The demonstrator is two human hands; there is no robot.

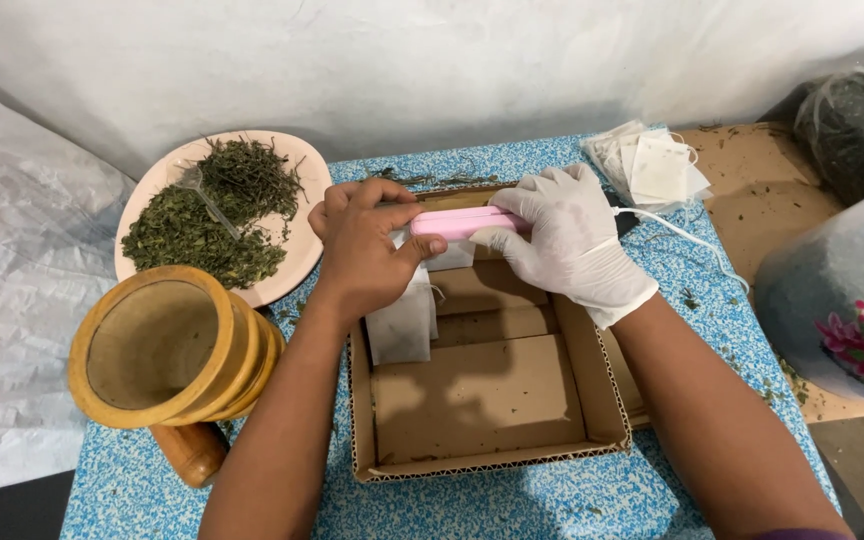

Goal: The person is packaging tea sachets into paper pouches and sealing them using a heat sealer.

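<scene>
My bare left hand (364, 245) and my white-gloved right hand (564, 238) both press on a slim pink handheld sealer (464, 221) held across the far edge of an open cardboard box (492, 460). A filled white tea bag (402, 325) hangs from the sealer's left end, under my left hand, down into the box. A white cord (687, 240) runs from the sealer's right end across the table.
A pink plate (292, 255) of dried green herbs with a clear spoon sits far left. A wooden mortar (167, 345) stands near left, a pestle below it. Empty white tea bags (652, 165) lie far right, beside bagged herbs (857, 120) and a floral container (852, 300).
</scene>
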